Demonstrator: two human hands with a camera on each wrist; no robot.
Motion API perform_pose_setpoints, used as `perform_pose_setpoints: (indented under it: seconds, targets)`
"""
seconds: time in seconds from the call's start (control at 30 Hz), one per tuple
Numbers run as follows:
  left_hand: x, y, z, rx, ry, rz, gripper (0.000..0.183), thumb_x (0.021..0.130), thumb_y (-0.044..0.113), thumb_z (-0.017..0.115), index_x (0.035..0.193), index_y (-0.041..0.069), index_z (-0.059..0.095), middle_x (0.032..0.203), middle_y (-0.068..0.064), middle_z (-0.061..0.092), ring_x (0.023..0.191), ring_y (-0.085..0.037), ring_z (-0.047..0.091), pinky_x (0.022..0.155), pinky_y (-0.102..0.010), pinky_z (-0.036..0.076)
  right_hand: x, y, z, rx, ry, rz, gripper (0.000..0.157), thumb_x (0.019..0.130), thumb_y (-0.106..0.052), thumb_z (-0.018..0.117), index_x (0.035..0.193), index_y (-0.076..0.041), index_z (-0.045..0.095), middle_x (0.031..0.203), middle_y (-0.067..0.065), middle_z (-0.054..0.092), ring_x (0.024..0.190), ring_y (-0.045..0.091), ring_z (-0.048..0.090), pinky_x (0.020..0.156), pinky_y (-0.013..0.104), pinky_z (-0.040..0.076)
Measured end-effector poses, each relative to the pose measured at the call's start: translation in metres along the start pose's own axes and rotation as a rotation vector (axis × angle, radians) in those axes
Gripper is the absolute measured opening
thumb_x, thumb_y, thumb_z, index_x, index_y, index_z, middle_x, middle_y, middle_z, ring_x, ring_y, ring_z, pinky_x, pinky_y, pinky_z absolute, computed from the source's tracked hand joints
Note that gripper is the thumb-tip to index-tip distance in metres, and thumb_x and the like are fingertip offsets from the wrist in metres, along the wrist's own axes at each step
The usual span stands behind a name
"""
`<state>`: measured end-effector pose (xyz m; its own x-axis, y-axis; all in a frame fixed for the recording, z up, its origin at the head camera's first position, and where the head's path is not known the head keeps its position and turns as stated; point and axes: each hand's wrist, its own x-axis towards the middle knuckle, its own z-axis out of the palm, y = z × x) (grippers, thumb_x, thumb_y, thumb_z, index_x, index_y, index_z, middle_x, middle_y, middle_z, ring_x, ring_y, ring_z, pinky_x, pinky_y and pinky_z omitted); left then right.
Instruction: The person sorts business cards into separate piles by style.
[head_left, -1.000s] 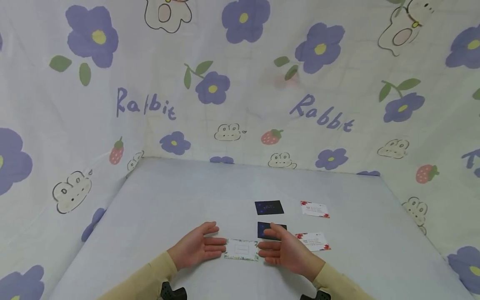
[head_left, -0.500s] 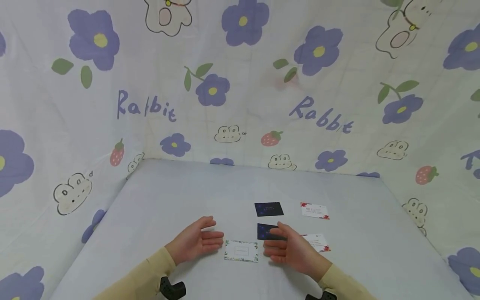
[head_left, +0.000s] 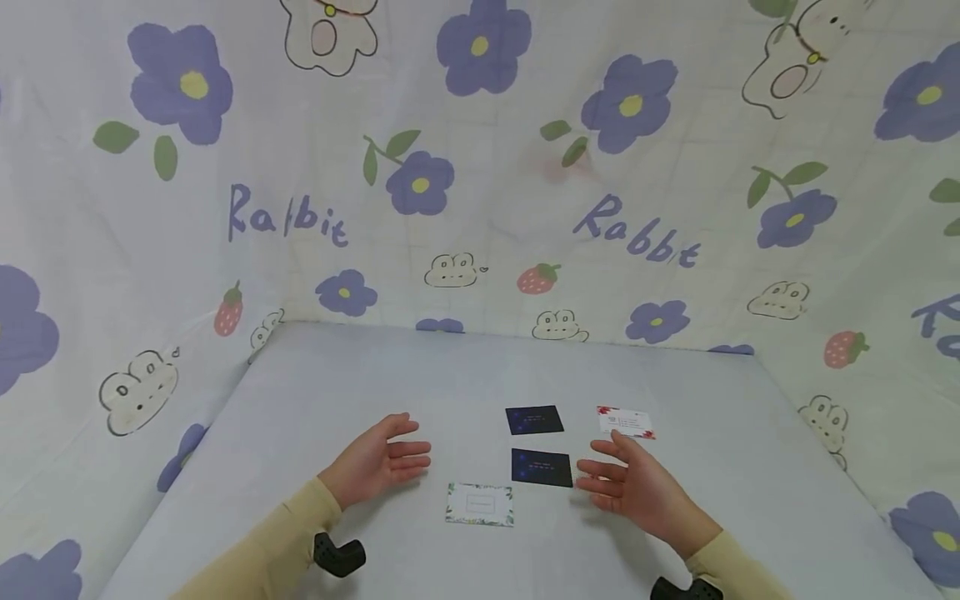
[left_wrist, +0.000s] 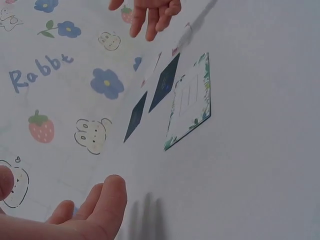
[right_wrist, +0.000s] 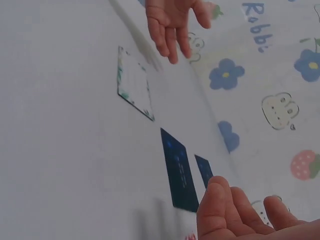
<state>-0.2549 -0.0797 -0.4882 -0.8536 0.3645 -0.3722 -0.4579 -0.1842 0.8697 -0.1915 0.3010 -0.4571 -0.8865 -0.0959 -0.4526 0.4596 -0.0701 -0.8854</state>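
Note:
A white card with a green leafy border (head_left: pixel 480 505) lies flat on the table between my hands, touched by neither. To its left and a little farther back, my left hand (head_left: pixel 372 461) hovers with relaxed, spread fingers, holding nothing. My right hand (head_left: pixel 647 493) is at the right, also loosely extended, its fingertips close to the right edge of a dark blue card (head_left: pixel 542 467). A second dark card (head_left: pixel 534 420) lies behind that one. Beyond the right thumb is a white card with red flowers (head_left: pixel 625 422); another such card (left_wrist: pixel 183 39) is hidden under the right hand in the head view.
The table (head_left: pixel 360 375) has a pale cover. A white cloth backdrop (head_left: pixel 495 192) printed with purple flowers, strawberries and rabbits rises at the back and along both sides. Black wrist devices (head_left: pixel 339 556) sit by both cuffs.
Both hands have drawn away from the leafy card, left hand to the back left and right hand to the right. The nearer dark card is now uncovered; the nearer red-flowered card is covered.

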Motion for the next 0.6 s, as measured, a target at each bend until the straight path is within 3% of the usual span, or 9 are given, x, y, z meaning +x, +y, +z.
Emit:
perform_pose_setpoints:
  seconds: [0.3,0.6]
  targets:
    - [0.011,0.009,-0.017,-0.017,0.016,0.013,0.069,0.110,0.040,0.037,0.160,-0.004,0.019,0.156,-0.039,0.034,0.146,-0.051,0.038,0.123,-0.055,0.032,-0.005,-0.006,-0.053,0.068,0.012,-0.044,0.086,0.105,-0.063,0.034,0.161,-0.005,0.008,0.112,-0.005,0.070,0.109,0.015,0.071,0.092,0.028,0.056]
    - [0.022,0.015,-0.019,-0.043,0.018,0.012,0.069,0.110,0.039,0.035,0.160,-0.004,0.015,0.158,-0.038,0.031,0.147,-0.052,0.035,0.124,-0.054,0.030,-0.004,-0.005,-0.076,0.156,0.016,-0.024,0.083,0.105,-0.061,0.037,0.162,-0.007,0.009,0.105,-0.007,0.071,0.106,0.015,0.072,0.095,0.030,0.056]
